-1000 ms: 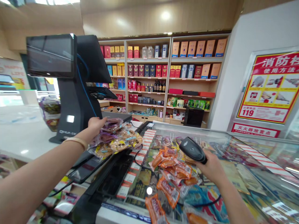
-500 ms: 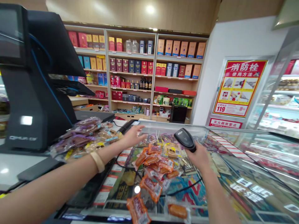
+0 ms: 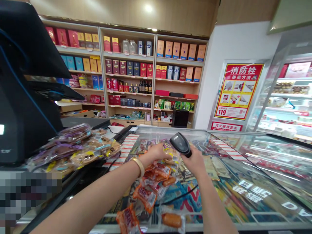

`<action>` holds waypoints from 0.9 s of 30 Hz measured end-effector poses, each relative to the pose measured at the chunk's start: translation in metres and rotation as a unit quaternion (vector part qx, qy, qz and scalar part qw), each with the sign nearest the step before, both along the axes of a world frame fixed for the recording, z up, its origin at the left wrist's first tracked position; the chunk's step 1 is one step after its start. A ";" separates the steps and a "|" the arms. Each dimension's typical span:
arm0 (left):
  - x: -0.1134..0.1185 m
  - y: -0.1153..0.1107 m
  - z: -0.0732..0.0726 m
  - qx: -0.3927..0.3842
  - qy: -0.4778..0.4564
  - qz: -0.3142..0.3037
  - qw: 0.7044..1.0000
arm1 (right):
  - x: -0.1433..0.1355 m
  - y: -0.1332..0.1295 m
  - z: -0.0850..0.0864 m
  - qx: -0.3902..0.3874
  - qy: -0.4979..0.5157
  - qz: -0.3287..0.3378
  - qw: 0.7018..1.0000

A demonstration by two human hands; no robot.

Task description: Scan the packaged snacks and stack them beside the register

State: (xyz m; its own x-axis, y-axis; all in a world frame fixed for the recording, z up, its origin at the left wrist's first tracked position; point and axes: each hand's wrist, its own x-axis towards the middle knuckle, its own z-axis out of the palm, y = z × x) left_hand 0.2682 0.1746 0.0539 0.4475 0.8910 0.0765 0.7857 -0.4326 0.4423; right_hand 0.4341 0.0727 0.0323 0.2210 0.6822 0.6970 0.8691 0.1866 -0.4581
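My right hand [image 3: 193,159] grips a black barcode scanner [image 3: 179,143] by its handle, its head raised above the glass counter. Bent down onto the pile, my left hand [image 3: 158,152] has its fingers closed at a clear snack packet with yellow print [image 3: 174,156]; part of the fingers is hidden. A bracelet circles my left wrist. Below the left hand lie several orange sausage packets [image 3: 145,197], heaped together. One clear-wrapped sausage [image 3: 171,220] lies apart near the front edge.
Left of my arm, a heap of clear snack packets [image 3: 83,149] lies beside a black checkout terminal [image 3: 24,97]. The scanner's black cable [image 3: 179,196] crosses the glass counter [image 3: 243,208]. Shelves of boxed goods [image 3: 131,68] line the back, and a red poster [image 3: 239,91] hangs at right.
My left hand has moved right and down from above the counter onto the snack packets, its fingers closing. My right hand still holds the scanner. The view has shifted slightly right.
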 end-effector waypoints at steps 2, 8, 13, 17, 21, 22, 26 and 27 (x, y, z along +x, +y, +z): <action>0.000 0.002 0.002 -0.033 0.036 0.025 0.998 | -0.002 -0.001 0.002 -0.006 0.000 -0.001 1.000; 0.003 0.004 0.009 -0.103 0.028 0.045 0.993 | -0.004 -0.003 0.005 -0.016 0.008 -0.002 1.000; 0.004 0.002 0.007 -0.111 -0.053 0.072 0.990 | -0.001 -0.002 0.004 -0.027 0.021 -0.009 0.999; 0.000 0.006 0.003 -0.092 -0.137 0.093 0.982 | 0.000 -0.002 0.004 -0.034 0.029 -0.009 0.999; -0.013 0.013 0.002 -0.075 -0.237 0.119 0.961 | 0.000 -0.002 0.004 -0.032 0.022 -0.007 0.999; -0.017 0.015 0.003 -0.077 -0.263 0.125 0.954 | 0.001 -0.002 0.004 -0.031 0.019 -0.006 0.999; -0.034 0.023 0.010 -0.093 -0.349 0.138 0.922 | 0.001 -0.002 0.003 -0.031 0.011 0.037 0.999; -0.039 0.025 0.012 -0.095 -0.366 0.139 0.915 | 0.001 -0.002 0.003 -0.036 0.002 0.052 0.998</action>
State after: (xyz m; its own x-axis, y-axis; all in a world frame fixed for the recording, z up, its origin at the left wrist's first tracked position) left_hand 0.2290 0.1994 0.0663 0.0915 0.9911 0.0964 0.3166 -0.1207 0.9408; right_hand 0.4348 0.0710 0.0349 0.1497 0.7496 0.6447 0.8447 0.2420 -0.4775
